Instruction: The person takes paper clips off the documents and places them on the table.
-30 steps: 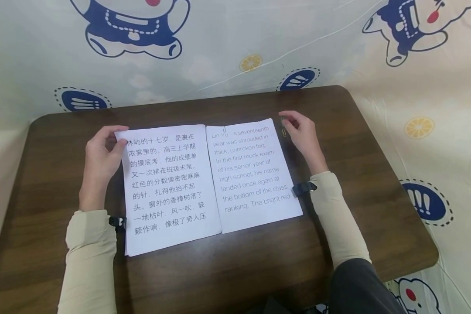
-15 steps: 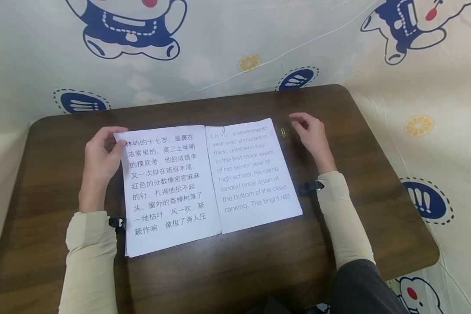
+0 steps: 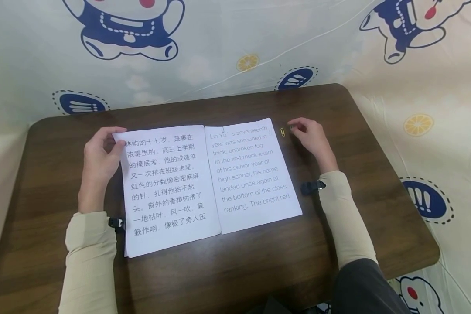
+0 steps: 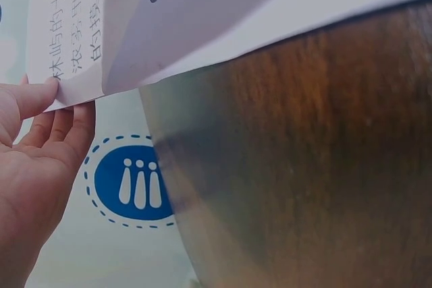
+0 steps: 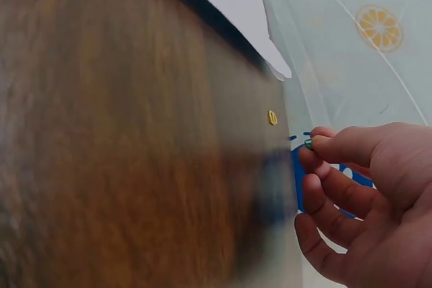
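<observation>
My left hand pinches the top left corner of the Chinese-text sheet, thumb on top and fingers beneath, as the left wrist view shows. Joined along its right side lies the English-text sheet, with a paper clip at its top edge. Right of the sheets, my right hand holds a small green paper clip between thumb and index finger, its other fingers curled loosely. Most of that clip is hidden by the fingertips. A yellow paper clip lies on the table between the right sheet and this hand.
The dark wooden table carries the sheets, with bare wood in front of them. Behind its far edge hangs a pale printed curtain. Each wrist wears a black strap, the right one just above the wood.
My right hand has moved right from beside the page's upper corner, then slightly nearer, uncovering the yellow paper clip. The left hand keeps its hold on the sheet.
</observation>
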`<action>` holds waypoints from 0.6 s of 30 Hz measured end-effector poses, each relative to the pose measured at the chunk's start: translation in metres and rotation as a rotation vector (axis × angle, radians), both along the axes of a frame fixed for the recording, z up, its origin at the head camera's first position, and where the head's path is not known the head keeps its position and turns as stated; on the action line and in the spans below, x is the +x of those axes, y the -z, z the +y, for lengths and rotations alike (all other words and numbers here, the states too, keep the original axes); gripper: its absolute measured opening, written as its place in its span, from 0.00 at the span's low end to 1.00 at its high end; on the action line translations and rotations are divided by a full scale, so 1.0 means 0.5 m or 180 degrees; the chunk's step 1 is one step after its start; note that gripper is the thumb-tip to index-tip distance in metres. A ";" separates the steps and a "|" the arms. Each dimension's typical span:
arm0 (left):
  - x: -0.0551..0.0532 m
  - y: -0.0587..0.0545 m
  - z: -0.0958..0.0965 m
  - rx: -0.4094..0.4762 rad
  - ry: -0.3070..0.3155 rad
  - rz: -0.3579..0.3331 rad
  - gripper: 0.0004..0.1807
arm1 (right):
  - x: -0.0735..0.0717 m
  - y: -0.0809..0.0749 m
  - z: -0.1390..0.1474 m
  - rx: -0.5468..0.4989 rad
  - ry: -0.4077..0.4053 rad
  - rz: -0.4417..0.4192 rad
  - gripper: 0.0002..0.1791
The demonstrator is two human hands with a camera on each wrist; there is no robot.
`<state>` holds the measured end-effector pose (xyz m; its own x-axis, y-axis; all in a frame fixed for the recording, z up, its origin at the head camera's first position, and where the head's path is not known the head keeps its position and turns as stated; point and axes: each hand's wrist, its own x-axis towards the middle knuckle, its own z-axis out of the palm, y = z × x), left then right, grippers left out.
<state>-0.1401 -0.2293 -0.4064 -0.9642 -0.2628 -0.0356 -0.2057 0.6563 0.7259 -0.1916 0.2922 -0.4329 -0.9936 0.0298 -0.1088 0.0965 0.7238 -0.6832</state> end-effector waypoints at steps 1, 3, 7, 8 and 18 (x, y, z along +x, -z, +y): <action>0.000 0.000 0.000 0.0002 0.0001 0.0005 0.23 | 0.000 0.001 0.000 0.0010 -0.0011 -0.0013 0.18; 0.001 0.000 0.000 0.0003 0.0006 0.0015 0.23 | -0.001 0.002 0.000 0.0033 -0.0029 -0.0034 0.18; 0.001 0.002 0.000 -0.0001 0.0027 0.0040 0.23 | -0.005 0.009 0.002 0.0092 -0.0051 -0.0087 0.16; 0.001 0.002 0.000 -0.0004 0.0033 0.0041 0.23 | -0.006 0.010 0.002 0.0107 -0.0056 -0.0097 0.16; -0.002 0.003 -0.001 -0.0034 0.0043 0.0025 0.23 | -0.022 0.021 0.001 0.0233 -0.0078 -0.0090 0.16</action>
<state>-0.1409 -0.2299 -0.4077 -0.9679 -0.2501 -0.0251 -0.1910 0.6667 0.7205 -0.2026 0.2928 -0.4434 -0.9907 0.0145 -0.1354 0.0968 0.7742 -0.6256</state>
